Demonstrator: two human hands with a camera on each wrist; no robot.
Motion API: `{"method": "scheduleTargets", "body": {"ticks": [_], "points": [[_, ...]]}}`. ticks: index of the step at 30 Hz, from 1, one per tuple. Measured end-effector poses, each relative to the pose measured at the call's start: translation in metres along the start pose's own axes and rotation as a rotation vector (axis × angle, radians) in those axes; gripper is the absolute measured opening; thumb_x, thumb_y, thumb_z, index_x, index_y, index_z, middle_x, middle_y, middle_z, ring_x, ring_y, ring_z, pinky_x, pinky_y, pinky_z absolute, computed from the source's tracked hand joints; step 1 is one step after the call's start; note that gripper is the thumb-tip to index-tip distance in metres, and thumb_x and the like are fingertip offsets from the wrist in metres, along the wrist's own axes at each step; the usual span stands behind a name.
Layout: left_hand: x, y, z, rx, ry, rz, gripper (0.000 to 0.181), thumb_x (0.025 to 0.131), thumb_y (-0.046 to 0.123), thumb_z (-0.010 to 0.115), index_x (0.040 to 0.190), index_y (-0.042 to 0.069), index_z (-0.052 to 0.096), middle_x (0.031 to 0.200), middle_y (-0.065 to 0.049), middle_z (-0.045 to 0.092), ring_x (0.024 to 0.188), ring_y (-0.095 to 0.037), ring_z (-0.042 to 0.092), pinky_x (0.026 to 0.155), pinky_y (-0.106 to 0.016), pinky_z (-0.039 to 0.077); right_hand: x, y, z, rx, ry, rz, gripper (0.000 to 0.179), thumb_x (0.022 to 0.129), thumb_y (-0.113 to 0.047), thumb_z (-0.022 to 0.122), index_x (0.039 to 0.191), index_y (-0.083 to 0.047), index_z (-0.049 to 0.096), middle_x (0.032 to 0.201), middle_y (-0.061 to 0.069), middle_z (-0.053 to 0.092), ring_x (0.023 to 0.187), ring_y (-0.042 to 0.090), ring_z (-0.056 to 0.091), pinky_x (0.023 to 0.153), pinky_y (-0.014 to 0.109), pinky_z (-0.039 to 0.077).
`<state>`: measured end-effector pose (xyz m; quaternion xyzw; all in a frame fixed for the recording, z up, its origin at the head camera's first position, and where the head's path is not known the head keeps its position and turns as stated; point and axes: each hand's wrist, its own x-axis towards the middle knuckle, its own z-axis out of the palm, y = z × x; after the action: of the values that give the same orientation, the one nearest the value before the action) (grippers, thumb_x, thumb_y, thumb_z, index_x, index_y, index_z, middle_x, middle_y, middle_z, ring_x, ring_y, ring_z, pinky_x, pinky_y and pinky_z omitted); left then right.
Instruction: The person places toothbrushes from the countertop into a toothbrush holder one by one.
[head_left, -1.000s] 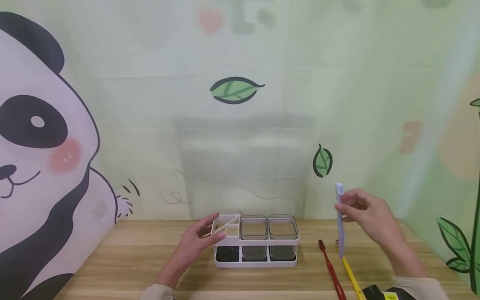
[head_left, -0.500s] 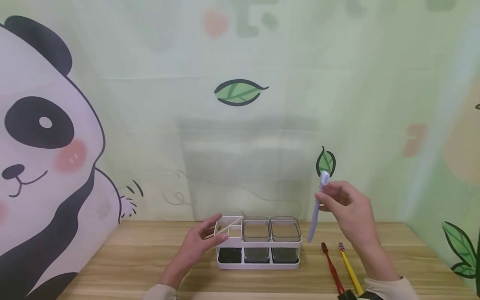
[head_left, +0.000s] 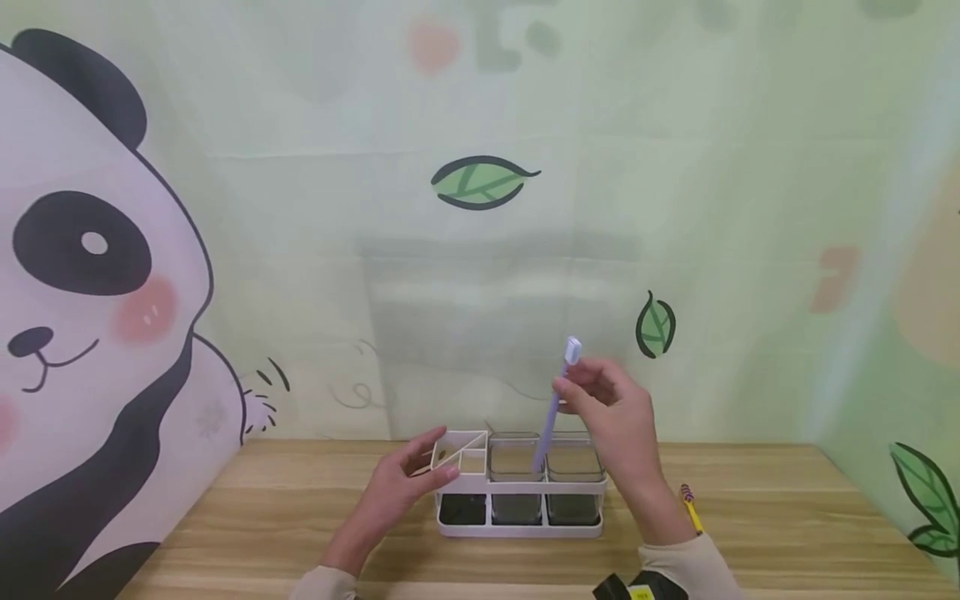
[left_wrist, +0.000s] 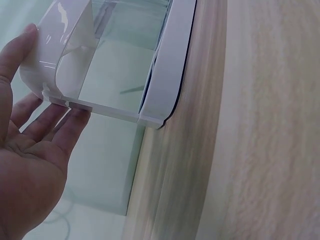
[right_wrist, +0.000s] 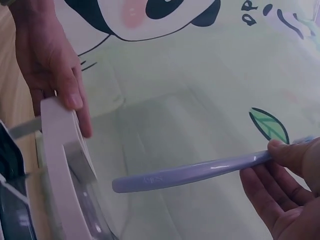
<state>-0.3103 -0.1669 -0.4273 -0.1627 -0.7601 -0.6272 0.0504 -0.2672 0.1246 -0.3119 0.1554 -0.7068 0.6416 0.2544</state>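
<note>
My right hand (head_left: pixel 611 412) pinches a purple toothbrush (head_left: pixel 551 412) near its head, between thumb and fingers. The brush stands tilted, bristle head up, its handle end over the holder's two clear cups. In the right wrist view a gap shows between the handle end and the white toothbrush holder (right_wrist: pixel 60 155). My left hand (head_left: pixel 393 483) grips the holder's left end, thumb in front and fingers behind. In the left wrist view those fingers touch the white divided compartment (left_wrist: pixel 50 55). That compartment sits left of the cups.
A yellow toothbrush (head_left: pixel 692 510) lies on the wooden table (head_left: pixel 787 517) to the right, mostly hidden behind my right forearm. Behind the table hangs a pale green cloth (head_left: pixel 300 208) printed with a panda and leaves.
My right hand has carried the purple toothbrush leftward from beside the holder to above its cups. The right forearm now covers the red toothbrush. My left hand stays on the holder.
</note>
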Motion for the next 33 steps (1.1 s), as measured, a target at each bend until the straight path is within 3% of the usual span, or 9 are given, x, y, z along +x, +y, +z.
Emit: {"method": "scheduleTargets", "body": {"ticks": [13, 24, 33], "points": [[0.002, 0.001, 0.000, -0.008, -0.003, -0.017, 0.070, 0.093, 0.020, 0.085, 0.154, 0.007, 0.055, 0.152, -0.022, 0.056, 0.138, -0.042, 0.056, 0.109, -0.046, 0.052, 0.002, 0.008, 0.046, 0.095, 0.024, -0.048, 0.020, 0.095, -0.003, 0.080, 0.112, 0.002, 0.071, 0.102, 0.015, 0.076, 0.090, 0.022, 0.074, 0.078, 0.034, 0.066], [0.001, 0.002, -0.001, -0.016, -0.012, -0.025, 0.070, 0.094, 0.020, 0.084, 0.155, 0.008, 0.054, 0.153, -0.022, 0.055, 0.139, -0.041, 0.054, 0.110, -0.047, 0.051, 0.003, 0.017, 0.068, 0.118, 0.054, -0.072, 0.021, 0.094, -0.008, 0.081, 0.111, -0.001, 0.072, 0.098, 0.012, 0.074, 0.090, 0.024, 0.075, 0.077, 0.034, 0.066], [0.002, 0.003, 0.000, 0.015, 0.009, -0.020, 0.068, 0.093, 0.022, 0.085, 0.154, 0.008, 0.057, 0.153, -0.020, 0.056, 0.138, -0.042, 0.056, 0.109, -0.047, 0.052, 0.001, 0.028, 0.079, 0.108, 0.009, -0.052, 0.020, 0.095, -0.008, 0.080, 0.111, -0.001, 0.072, 0.099, 0.010, 0.075, 0.090, 0.024, 0.075, 0.078, 0.033, 0.066]]}}
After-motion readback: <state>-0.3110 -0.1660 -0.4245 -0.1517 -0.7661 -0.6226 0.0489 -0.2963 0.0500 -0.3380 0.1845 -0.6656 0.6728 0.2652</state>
